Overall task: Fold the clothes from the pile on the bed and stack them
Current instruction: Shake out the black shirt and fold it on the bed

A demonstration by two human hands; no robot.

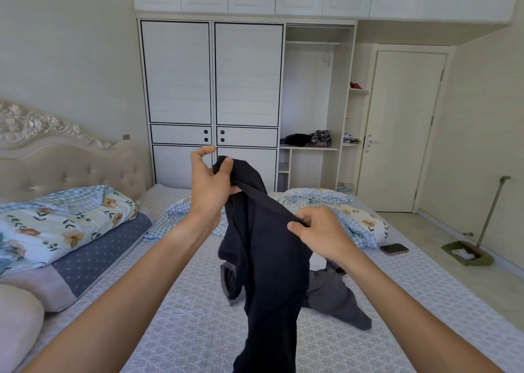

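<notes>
My left hand (208, 184) and right hand (319, 235) both pinch the dark garment (269, 259), which hangs below them over the bed (181, 316).

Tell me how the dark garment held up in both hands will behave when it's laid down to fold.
The dark garment hangs limp from the left hand and right hand, so it is likely floppy. It bunches in folds, so it probably needs smoothing flat.

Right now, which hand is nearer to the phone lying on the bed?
Right. The right hand grips the dark garment just left of the phone, which lies near the bed's right edge. The left hand holds the garment's upper end, higher and much farther left.
</notes>
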